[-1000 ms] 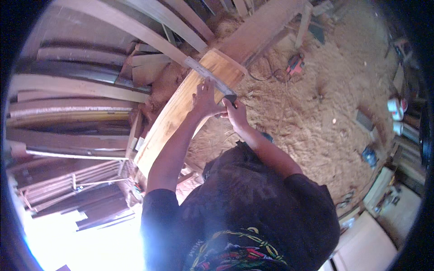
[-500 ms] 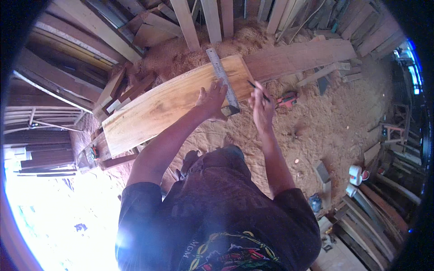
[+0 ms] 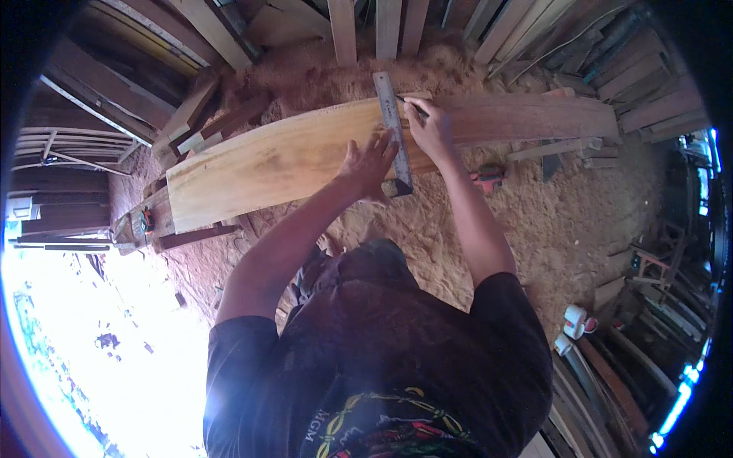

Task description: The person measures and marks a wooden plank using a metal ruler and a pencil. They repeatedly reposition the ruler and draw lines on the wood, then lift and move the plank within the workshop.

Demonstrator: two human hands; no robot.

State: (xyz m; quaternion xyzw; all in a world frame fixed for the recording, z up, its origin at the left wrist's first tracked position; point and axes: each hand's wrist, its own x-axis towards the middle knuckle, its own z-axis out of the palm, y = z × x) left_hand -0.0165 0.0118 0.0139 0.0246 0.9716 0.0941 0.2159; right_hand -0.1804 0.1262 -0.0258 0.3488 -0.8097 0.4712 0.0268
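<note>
A pale, yellowish wooden board [image 3: 267,164] lies lengthwise in front of me. Across its right part rests a metal try square [image 3: 392,122], its dark stock against the board's near edge. My left hand [image 3: 366,168] bears down on the square with fingers apart, fingertips at the blade and some fingers low by the stock. In my right hand [image 3: 431,133] is a thin dark pencil [image 3: 412,105], pinched between the fingers. Its tip is beside the blade, near the board's far edge; whether it touches the wood is too small to tell.
A darker plank [image 3: 534,118] extends rightward beneath the board. On the sawdust-covered ground lies a red and black tool [image 3: 487,178]. A small orange and black object [image 3: 146,221] sits by the board's left end. Upright timbers [image 3: 388,30] line the far side; white containers [image 3: 574,320] stand at right.
My right hand has moved the pencil from the board's right end to the far part of the square's blade. The left hand stays on the square; the whole view has shifted and turned slightly.
</note>
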